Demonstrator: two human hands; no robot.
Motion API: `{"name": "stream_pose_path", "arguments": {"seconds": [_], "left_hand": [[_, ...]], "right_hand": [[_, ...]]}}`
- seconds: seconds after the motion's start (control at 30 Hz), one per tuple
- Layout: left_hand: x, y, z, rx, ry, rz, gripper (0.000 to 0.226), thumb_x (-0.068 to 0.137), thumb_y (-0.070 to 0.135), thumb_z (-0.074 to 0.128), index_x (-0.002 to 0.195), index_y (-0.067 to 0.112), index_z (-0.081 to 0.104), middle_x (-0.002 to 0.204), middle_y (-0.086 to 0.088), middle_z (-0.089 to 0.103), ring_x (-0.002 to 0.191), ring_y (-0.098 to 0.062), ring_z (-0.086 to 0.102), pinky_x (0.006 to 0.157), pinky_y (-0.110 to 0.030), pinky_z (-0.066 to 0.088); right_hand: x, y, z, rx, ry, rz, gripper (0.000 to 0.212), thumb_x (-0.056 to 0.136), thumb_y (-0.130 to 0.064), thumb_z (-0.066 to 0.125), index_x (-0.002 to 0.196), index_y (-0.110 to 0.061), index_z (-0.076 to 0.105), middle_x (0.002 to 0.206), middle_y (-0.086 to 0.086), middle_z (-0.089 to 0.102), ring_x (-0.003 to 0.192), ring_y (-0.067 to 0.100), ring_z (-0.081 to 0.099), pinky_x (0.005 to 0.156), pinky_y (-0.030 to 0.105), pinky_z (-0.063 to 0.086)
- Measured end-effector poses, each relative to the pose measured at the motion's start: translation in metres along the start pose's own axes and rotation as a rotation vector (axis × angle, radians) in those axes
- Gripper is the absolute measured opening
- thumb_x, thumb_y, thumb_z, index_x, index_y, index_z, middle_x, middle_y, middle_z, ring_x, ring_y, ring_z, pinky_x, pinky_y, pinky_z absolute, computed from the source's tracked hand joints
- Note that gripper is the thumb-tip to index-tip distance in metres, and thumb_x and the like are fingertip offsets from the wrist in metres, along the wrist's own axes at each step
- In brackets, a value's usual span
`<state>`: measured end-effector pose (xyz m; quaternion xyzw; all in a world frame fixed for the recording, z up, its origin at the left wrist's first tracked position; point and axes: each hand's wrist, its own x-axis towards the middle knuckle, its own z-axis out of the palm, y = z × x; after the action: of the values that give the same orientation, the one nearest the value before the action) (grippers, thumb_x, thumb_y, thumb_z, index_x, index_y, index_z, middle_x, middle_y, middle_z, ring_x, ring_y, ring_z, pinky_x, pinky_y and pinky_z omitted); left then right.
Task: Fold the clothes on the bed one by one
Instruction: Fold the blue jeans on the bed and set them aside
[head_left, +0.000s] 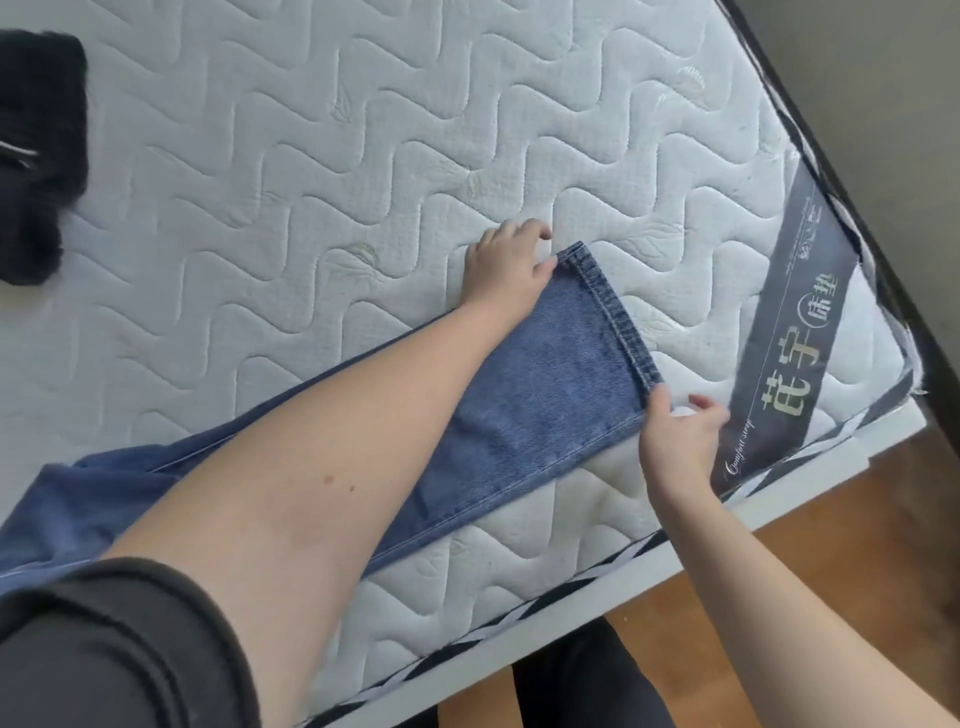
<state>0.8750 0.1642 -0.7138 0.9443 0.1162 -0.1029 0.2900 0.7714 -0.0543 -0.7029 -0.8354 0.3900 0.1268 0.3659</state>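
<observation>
Blue jeans (540, 395) lie stretched flat along the near edge of the white quilted mattress (322, 171), with the leg hem pointing to the right. My left hand (506, 267) pinches the far corner of the hem, thumb on the denim. At the near corner of the hem, my right hand (680, 434) pinches the cloth with its thumb on top. The waist end runs off to the lower left, partly hidden under my left arm.
A dark garment (36, 156) lies bunched at the far left of the mattress. A grey label band (795, 338) crosses the mattress corner at the right. The white bed frame edge (597, 587) borders a wooden floor (841, 530).
</observation>
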Motion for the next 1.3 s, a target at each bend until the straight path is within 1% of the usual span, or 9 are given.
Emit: {"name": "stream_pose_path", "arguments": {"seconds": [0.17, 0.3, 0.5, 0.7, 0.8, 0.9, 1.0, 1.1, 1.3], "left_hand": [[-0.055, -0.066, -0.048, -0.094, 0.085, -0.056, 0.025, 0.096, 0.024, 0.053, 0.119, 0.019, 0.061, 0.111, -0.003, 0.062, 0.108, -0.024, 0.055, 0.094, -0.037, 0.041], [-0.138, -0.133, -0.079, -0.13, 0.167, -0.111, 0.023, 0.093, 0.012, 0.054, 0.114, 0.014, 0.064, 0.106, -0.004, 0.064, 0.102, -0.023, 0.058, 0.091, -0.036, 0.044], [-0.283, -0.224, -0.136, -0.195, 0.35, -0.379, 0.021, 0.096, 0.012, 0.052, 0.111, 0.018, 0.066, 0.109, 0.006, 0.067, 0.104, -0.012, 0.058, 0.089, -0.015, 0.038], [-0.411, -0.29, -0.17, -0.049, 0.488, -0.562, 0.025, 0.094, 0.026, 0.061, 0.117, 0.017, 0.066, 0.121, 0.002, 0.065, 0.11, -0.022, 0.06, 0.098, -0.04, 0.043], [-0.452, -0.317, -0.17, 0.184, 0.385, -0.72, 0.061, 0.083, 0.049, 0.071, 0.136, 0.025, 0.054, 0.149, -0.006, 0.044, 0.14, -0.029, 0.035, 0.113, -0.052, 0.02], [-0.482, -0.348, -0.171, 0.068, 0.258, -0.889, 0.088, 0.075, 0.064, 0.069, 0.149, 0.034, 0.032, 0.159, -0.007, 0.026, 0.147, -0.03, 0.023, 0.111, -0.055, 0.024], [-0.498, -0.366, -0.167, -0.437, 0.166, -0.959, 0.084, 0.078, 0.049, 0.077, 0.147, 0.032, 0.033, 0.149, -0.005, 0.043, 0.136, -0.027, 0.042, 0.105, -0.039, 0.037], [-0.506, -0.361, -0.164, -0.563, 0.235, -0.909, 0.051, 0.08, 0.038, 0.078, 0.123, 0.03, 0.052, 0.124, 0.003, 0.058, 0.117, -0.021, 0.055, 0.091, -0.027, 0.04], [-0.53, -0.33, -0.187, -0.541, 0.264, -0.654, 0.021, 0.082, 0.04, 0.075, 0.081, 0.033, 0.055, 0.082, 0.011, 0.063, 0.079, -0.006, 0.057, 0.067, -0.01, 0.037]], "right_hand": [[-0.034, -0.011, 0.014, 0.006, -0.178, -0.178, 0.027, 0.092, -0.035, 0.052, 0.114, -0.019, 0.054, 0.078, -0.012, 0.055, 0.064, -0.005, 0.055, 0.058, 0.013, 0.039], [-0.085, -0.005, 0.055, -0.099, -0.521, -0.238, 0.011, 0.092, -0.037, 0.054, 0.095, -0.029, 0.06, 0.085, -0.004, 0.066, 0.083, 0.022, 0.065, 0.083, 0.044, 0.054], [-0.2, -0.003, 0.113, -0.237, -0.803, -0.412, 0.015, 0.093, -0.028, 0.057, 0.082, -0.036, 0.062, 0.086, -0.003, 0.072, 0.079, 0.019, 0.069, 0.084, 0.041, 0.055], [-0.319, 0.015, 0.161, -0.416, -1.046, -0.615, 0.024, 0.093, -0.027, 0.058, 0.116, -0.028, 0.065, 0.098, -0.012, 0.066, 0.076, -0.004, 0.06, 0.059, 0.01, 0.045], [-0.372, 0.025, 0.174, -0.452, -1.12, -0.678, 0.039, 0.092, -0.026, 0.06, 0.13, -0.029, 0.056, 0.112, -0.009, 0.065, 0.082, 0.005, 0.061, 0.071, 0.019, 0.044], [-0.411, 0.04, 0.188, -0.532, -1.143, -0.747, 0.057, 0.089, -0.028, 0.064, 0.142, -0.031, 0.043, 0.127, 0.0, 0.06, 0.107, 0.016, 0.06, 0.084, 0.023, 0.041], [-0.438, 0.055, 0.199, -0.547, -1.161, -0.671, 0.082, 0.087, -0.026, 0.069, 0.153, -0.026, 0.021, 0.147, 0.002, 0.042, 0.133, 0.02, 0.044, 0.107, 0.031, 0.037], [-0.45, 0.065, 0.207, -0.456, -1.12, -0.52, 0.091, 0.084, -0.023, 0.074, 0.154, -0.023, 0.016, 0.144, 0.0, 0.047, 0.132, 0.02, 0.045, 0.111, 0.038, 0.037], [-0.434, 0.063, 0.184, -0.546, -1.063, -0.596, 0.029, 0.081, -0.033, 0.076, 0.101, -0.016, 0.066, 0.089, -0.004, 0.069, 0.087, 0.019, 0.064, 0.068, 0.026, 0.048]]}}
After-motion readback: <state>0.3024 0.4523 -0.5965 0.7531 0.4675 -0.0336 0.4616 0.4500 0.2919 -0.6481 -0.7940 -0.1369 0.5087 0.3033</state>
